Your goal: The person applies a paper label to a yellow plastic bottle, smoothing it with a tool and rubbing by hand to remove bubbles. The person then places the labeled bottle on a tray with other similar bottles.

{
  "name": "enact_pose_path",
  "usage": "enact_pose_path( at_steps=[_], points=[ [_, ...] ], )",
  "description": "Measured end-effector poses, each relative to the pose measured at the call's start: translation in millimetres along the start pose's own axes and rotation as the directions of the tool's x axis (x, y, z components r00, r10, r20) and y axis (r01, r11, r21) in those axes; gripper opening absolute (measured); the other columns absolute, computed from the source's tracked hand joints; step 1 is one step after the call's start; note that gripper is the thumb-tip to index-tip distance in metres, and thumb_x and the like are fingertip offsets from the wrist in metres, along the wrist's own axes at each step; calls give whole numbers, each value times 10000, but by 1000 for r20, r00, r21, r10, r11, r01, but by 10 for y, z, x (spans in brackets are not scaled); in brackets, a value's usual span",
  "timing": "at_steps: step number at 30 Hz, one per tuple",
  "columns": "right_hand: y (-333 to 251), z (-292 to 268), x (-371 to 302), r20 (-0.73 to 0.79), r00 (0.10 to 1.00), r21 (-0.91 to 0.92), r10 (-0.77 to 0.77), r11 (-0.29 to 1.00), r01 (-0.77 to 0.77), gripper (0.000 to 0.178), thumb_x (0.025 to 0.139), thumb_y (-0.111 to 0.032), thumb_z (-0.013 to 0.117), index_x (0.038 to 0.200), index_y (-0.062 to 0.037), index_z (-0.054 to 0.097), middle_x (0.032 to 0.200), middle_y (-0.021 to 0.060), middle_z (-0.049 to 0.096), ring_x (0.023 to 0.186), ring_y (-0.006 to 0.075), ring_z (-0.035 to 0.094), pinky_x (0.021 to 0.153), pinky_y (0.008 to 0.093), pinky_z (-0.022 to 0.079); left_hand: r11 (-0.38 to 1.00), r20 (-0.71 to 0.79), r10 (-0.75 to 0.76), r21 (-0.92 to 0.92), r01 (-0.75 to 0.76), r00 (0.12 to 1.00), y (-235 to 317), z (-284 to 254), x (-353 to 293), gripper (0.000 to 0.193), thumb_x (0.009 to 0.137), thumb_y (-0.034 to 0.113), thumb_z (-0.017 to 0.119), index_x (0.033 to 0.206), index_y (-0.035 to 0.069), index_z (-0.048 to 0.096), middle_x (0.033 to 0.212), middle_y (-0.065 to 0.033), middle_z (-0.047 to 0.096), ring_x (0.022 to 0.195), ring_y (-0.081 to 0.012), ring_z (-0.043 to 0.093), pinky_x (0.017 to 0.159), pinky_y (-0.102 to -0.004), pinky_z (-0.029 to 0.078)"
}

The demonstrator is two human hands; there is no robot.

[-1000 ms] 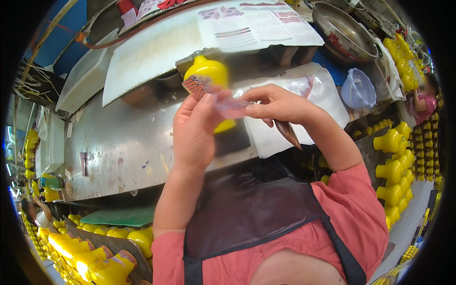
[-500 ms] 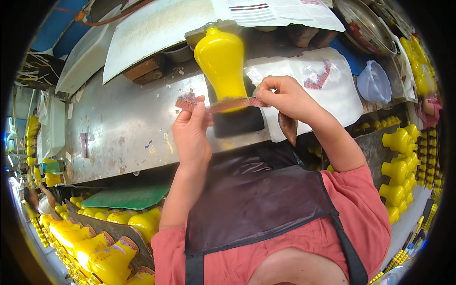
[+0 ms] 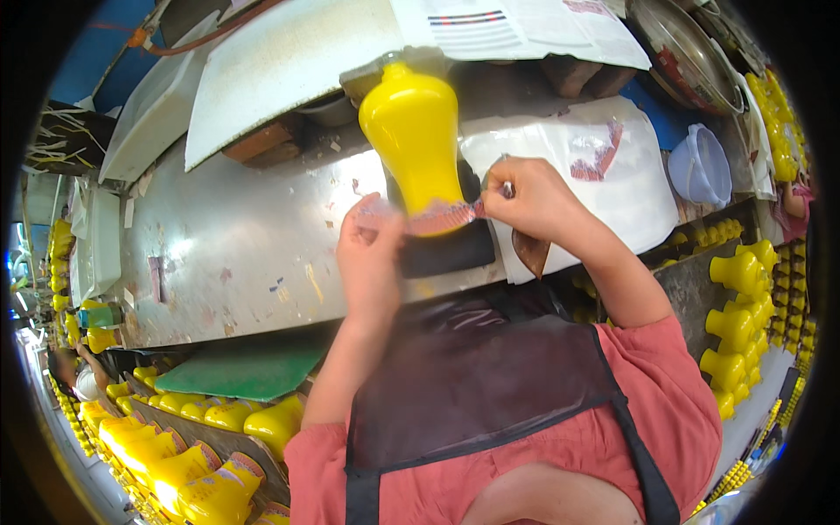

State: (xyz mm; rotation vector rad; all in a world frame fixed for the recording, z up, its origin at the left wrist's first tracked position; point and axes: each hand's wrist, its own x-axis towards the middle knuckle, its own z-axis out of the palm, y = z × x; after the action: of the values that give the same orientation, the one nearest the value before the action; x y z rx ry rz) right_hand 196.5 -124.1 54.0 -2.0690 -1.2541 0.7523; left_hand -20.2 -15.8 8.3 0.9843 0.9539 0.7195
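A glossy yellow vase [image 3: 409, 122] lies on its side, neck pointing away and wide foot toward me. Across its foot runs a thin pinkish patterned decal strip [image 3: 442, 217], touching the yellow surface. My left hand [image 3: 372, 249] pinches the strip's left end, slightly blurred. At the other end, my right hand [image 3: 529, 201] grips it between thumb and fingers. Under the foot is a black pad [image 3: 451, 251]. Another patterned strip [image 3: 599, 156] lies on the white sheet [image 3: 643, 197] to the right. Below my right hand a brown pointed piece [image 3: 530, 254] shows at the table edge.
The metal table [image 3: 236, 254] carries scraps and paint marks. A white board [image 3: 289, 66] and bricks [image 3: 267, 144] stand behind. A pale blue bucket [image 3: 698, 166] is at the right. Decorated yellow vases [image 3: 214, 490] crowd the lower left; plain ones [image 3: 735, 324] stand right.
My left hand has moved right and slightly down, closer to the vase. The strip now lies flatter against the vase's foot, its patterned side showing. My right hand has shifted slightly right and down.
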Motion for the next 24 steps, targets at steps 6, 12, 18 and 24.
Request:
enact_pose_path(
  at_steps=[6,12,18,24],
  points=[
    [31,16,2,-23,997,-15,-70,997,70,279,781,-263,683,855,5,707,938,220,699,848,404,677,786,442,542,879,-52,301,404,-255,952,39,-29,124,518,995,67,590,1493,34,450,1215,-90,604,1022,-121,541,894,-272,458],
    [121,37,23,-230,958,-218,-173,968,122,415,824,-184,722,1209,-39,673,1072,206,706,910,383,679,795,432,535,530,328,512,608,-592,794,42,32,82,670,972,296,620,1540,23,392,1422,-185,531,1324,-295,491,1155,-433,318],
    [-51,139,-47,-108,987,189,-117,973,136,756,853,-179,766,1535,-75,456,1129,171,685,589,122,560,610,294,498,460,397,450,665,-589,800,14,89,87,716,976,307,617,1561,-12,356,1395,-222,561,1313,-336,502,1143,-453,331],
    [-158,239,-125,-131,980,122,-152,978,168,873,830,-153,810,1589,-90,383,1106,162,652,599,129,564,612,292,499,550,423,420,585,-596,803,-33,52,161,646,937,249,621,1494,-21,439,1384,-236,565,1273,-389,508,1108,-483,327]
  ],
)
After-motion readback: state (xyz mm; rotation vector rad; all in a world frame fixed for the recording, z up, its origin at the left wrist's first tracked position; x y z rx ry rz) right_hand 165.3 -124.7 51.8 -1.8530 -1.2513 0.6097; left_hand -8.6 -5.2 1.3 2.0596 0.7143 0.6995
